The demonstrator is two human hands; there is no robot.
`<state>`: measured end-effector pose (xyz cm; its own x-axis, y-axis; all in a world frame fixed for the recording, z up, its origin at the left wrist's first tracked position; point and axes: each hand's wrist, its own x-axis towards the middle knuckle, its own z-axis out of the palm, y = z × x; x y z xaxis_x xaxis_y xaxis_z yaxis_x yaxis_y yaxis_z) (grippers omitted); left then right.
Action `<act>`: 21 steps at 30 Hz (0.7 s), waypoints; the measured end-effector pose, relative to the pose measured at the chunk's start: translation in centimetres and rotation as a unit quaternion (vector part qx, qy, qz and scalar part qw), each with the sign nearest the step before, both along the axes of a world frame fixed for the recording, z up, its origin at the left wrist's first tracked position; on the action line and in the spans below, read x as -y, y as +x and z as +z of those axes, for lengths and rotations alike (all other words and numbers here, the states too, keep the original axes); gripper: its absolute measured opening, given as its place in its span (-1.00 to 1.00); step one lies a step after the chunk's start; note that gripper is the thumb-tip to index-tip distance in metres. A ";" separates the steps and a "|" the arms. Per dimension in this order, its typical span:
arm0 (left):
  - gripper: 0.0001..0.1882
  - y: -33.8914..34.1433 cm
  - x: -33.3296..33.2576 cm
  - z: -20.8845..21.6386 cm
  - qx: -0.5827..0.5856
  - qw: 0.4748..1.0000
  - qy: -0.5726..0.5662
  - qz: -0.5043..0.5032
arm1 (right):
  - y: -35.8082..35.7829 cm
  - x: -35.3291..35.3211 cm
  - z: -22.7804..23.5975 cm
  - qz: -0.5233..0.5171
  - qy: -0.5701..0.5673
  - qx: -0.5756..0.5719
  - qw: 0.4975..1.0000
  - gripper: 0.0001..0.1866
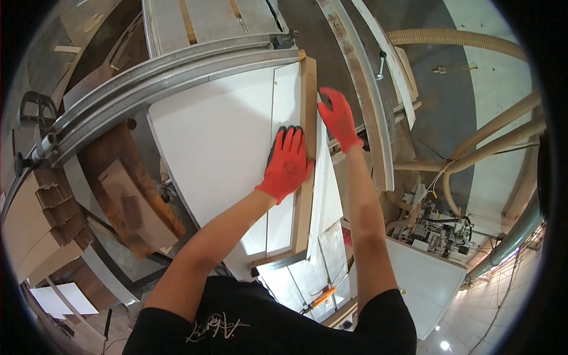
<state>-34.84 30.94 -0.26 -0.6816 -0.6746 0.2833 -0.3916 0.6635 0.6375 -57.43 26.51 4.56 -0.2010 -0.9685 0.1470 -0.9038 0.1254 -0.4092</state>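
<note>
My left hand [286,167], in a red glove with dark fingertips, lies flat with fingers stretched on a narrow white panel [280,219]. Its thumb side reaches the long brown wooden strip [308,94] along the panel's right side. My right hand [341,118], gloved in red too, is raised just right of that strip, fingers loosely bent and thumb apart, with nothing visible in it. To the left of the narrow panel spreads a large white board surface [207,142]. A dark line separates the two.
A metal rail [177,65] crosses beyond the board, with a black-handled clamp [38,142] at its left. A long metal beam [364,89] runs at the right. Ribbed hoses [461,38], a machine [438,231] and an orange-handled tool [323,297] are also around. Brown boards [133,207] lie lower left.
</note>
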 end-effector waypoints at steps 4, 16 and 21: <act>-0.24 0.1 0.6 -0.1 -0.011 1.000 0.026 0.001 | -3.2 9.4 -2.3 0.005 0.021 0.001 1.000 -0.48; -0.26 0.0 1.5 0.3 -0.012 0.994 0.111 -0.020 | -5.8 15.0 -3.1 0.020 0.178 -0.125 0.976 -0.51; -0.32 -0.7 3.6 0.7 0.003 0.994 0.093 -0.058 | -4.5 12.4 -3.2 0.013 0.078 -0.151 0.985 -0.51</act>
